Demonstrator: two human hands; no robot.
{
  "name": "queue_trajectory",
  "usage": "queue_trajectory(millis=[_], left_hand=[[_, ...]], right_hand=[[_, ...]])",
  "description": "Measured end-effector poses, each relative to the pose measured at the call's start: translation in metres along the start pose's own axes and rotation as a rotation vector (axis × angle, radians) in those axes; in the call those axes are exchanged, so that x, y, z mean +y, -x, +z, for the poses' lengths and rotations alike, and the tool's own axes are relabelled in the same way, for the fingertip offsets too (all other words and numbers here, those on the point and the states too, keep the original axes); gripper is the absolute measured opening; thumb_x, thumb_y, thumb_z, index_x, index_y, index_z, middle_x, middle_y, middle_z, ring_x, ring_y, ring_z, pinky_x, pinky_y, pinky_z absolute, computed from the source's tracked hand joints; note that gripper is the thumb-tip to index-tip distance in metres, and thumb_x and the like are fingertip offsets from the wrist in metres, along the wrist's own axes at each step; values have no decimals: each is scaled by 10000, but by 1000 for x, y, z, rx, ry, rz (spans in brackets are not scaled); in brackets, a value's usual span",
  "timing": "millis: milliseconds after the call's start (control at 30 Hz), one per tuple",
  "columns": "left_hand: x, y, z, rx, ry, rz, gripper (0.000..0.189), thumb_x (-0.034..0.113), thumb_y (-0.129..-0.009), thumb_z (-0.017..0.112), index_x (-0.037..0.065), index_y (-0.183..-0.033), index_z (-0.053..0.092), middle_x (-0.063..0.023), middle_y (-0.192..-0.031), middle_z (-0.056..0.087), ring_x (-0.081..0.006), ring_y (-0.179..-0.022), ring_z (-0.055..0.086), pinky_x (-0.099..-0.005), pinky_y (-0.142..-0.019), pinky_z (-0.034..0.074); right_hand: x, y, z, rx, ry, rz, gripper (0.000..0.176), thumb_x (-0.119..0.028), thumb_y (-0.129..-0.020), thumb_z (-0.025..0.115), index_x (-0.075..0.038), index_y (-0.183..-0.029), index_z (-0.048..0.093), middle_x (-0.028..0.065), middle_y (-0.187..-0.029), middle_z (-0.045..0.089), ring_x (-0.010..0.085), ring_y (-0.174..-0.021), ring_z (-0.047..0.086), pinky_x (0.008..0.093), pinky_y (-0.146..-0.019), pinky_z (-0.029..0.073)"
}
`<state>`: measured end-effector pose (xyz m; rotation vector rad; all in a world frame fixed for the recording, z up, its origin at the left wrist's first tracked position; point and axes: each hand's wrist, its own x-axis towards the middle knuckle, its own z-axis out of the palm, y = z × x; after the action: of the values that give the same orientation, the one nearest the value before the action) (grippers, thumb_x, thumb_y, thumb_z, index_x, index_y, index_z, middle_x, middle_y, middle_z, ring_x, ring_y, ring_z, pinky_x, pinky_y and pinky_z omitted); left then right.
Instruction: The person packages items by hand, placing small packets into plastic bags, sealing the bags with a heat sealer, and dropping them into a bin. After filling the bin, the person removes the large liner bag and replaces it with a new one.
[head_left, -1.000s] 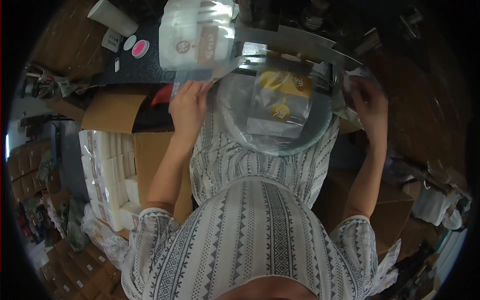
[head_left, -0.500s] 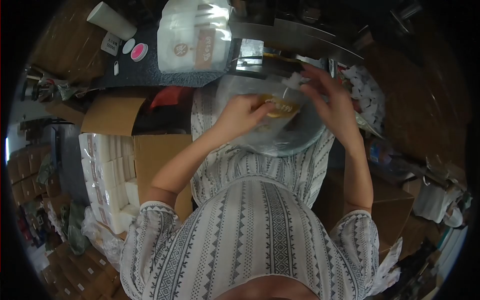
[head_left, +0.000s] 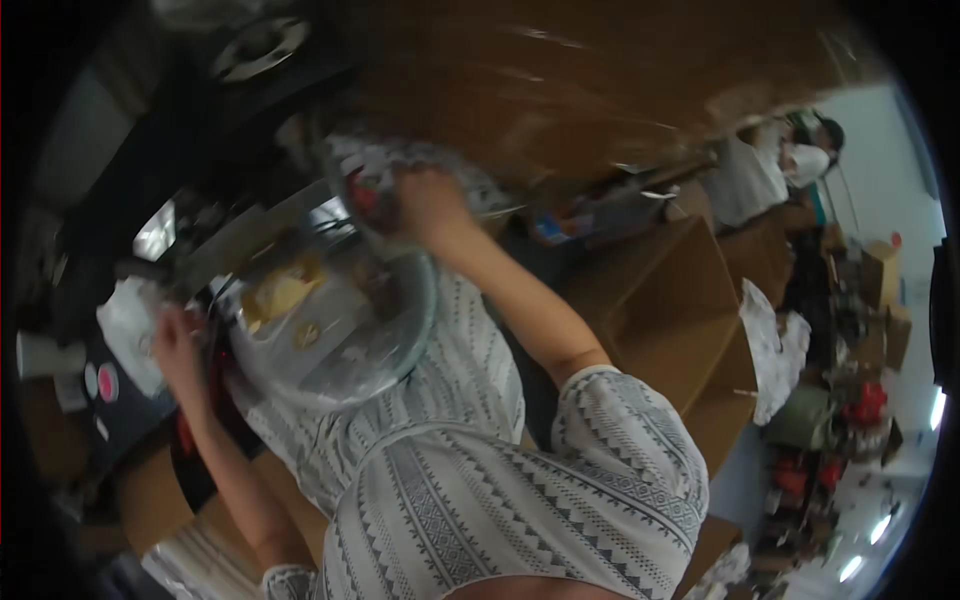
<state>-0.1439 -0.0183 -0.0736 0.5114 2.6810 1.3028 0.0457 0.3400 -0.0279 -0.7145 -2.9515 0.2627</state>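
A clear round basin (head_left: pixel 418 345) rests on my lap, with a packet with a yellow label (head_left: pixel 285 292) lying inside. My left hand (head_left: pixel 178 350) is off the basin's left side, right at the edge of a white plastic pack (head_left: pixel 132 335); its fingers are smeared by motion. To the upper right, my right hand (head_left: pixel 430 205) reaches into a pile of white and red pieces (head_left: pixel 368 180) beyond the basin. The fingers of that hand are blurred and partly hidden there.
An open cardboard box (head_left: pixel 650 290) stands at my right. On the dark surface at left are a white cup (head_left: pixel 45 355) and a small pink round tub (head_left: pixel 107 382). A large brown wrapped surface (head_left: pixel 600 80) spans the top.
The view has swung to the right. My left hand has left the yellow-labelled packet for the white pack's edge, and my right hand has gone from above the basin into the white and red pile.
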Motion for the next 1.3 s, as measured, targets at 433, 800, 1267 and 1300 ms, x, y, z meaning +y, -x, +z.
queue_trajectory(millis=[433,800,1267,1300], left_hand=[[-69,-48,-1,308,-1087,107,528,374,-962,386,147,-1431,297,-64,-1523,210,-346,-1386,204,-577,-1069,175],[3,84,13,327,-766,449,400,149,-938,491,98,-1332,445,-135,-1351,468,-337,-1224,446,-426,-1007,316],[59,129,-7,192,-351,345,151,56,-888,573,-40,-1001,603,-177,-932,641,-323,-843,623,-350,-687,481],[67,130,-4,165,-353,430,133,45,-883,576,-46,-978,599,-180,-904,638,-318,-817,624,-346,-666,478]], right_hand=[[0,6,19,249,-66,-25,257,-133,-682,638,-4,-903,617,167,-919,638,312,-897,610,385,-820,479],[-16,27,-23,597,-394,-117,207,-136,-700,716,-21,-784,565,135,-810,578,331,-792,568,418,-721,450],[-86,62,-32,81,-970,-551,210,-110,-762,680,9,-895,570,141,-835,633,279,-814,628,362,-688,493],[-92,64,-27,222,-795,-664,205,-112,-760,673,1,-897,572,137,-862,625,288,-859,618,371,-727,493]])
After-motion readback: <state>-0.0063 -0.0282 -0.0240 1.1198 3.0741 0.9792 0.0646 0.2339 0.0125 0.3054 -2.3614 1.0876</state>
